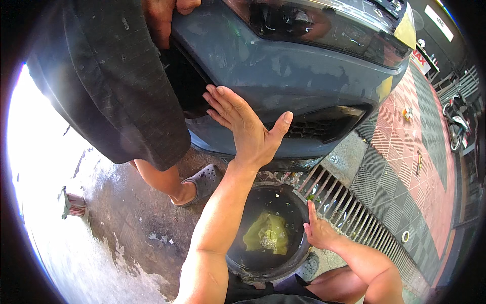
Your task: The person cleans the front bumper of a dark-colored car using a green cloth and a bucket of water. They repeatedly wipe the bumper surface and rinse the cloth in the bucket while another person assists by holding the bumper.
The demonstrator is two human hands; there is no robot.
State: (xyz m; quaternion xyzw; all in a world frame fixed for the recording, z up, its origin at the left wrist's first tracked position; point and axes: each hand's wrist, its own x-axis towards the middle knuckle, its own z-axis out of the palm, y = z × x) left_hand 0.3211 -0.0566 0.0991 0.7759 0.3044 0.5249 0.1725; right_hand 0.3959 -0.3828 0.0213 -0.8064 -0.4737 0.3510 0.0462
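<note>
My left hand [248, 131] reaches over the grey front bumper [273, 76] of a car, palm toward it. The fingers point to the dark grille opening and the thumb stands apart; whether the palm touches is hidden. My right hand [321, 230] is beside the rim of a black tub [246, 268], with the index finger stretched out and nothing visible in its grasp. Water fills the tub, and a yellow-green cloth [258, 231] lies in it. Above my left hand are the headlight [303, 26] and a honeycomb lower grille [311, 127].
Close on the left stands another person in dark shorts [114, 83], whose hand [159, 22] is at the bumper's upper edge. A metal drain grate [353, 212] runs right of the tub. A tape roll [405, 236], a hammer-like tool [419, 162] and a small bucket [76, 205] are on the floor.
</note>
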